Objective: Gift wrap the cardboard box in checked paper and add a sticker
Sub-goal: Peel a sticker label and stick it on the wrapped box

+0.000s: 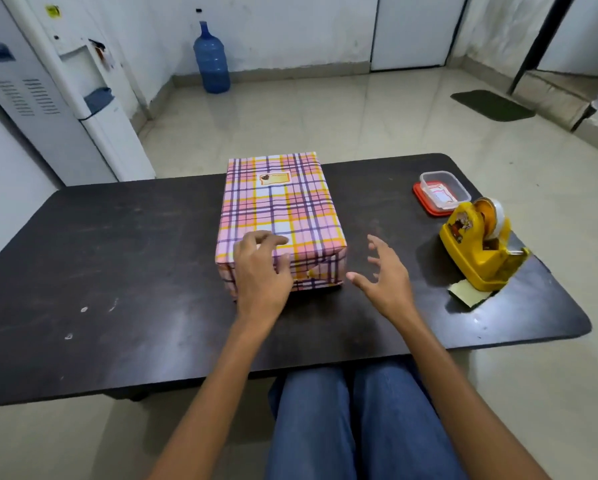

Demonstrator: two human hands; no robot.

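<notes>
Left hand has its fingers bent loosely over the near left corner of the cardboard box mid-counter, and blur hides whether they grip. The right hand is spread and empty just beside it. Checked paper covers every visible face and a sticker sits toward the top's far end, so the task looks essentially finished.
</notes>
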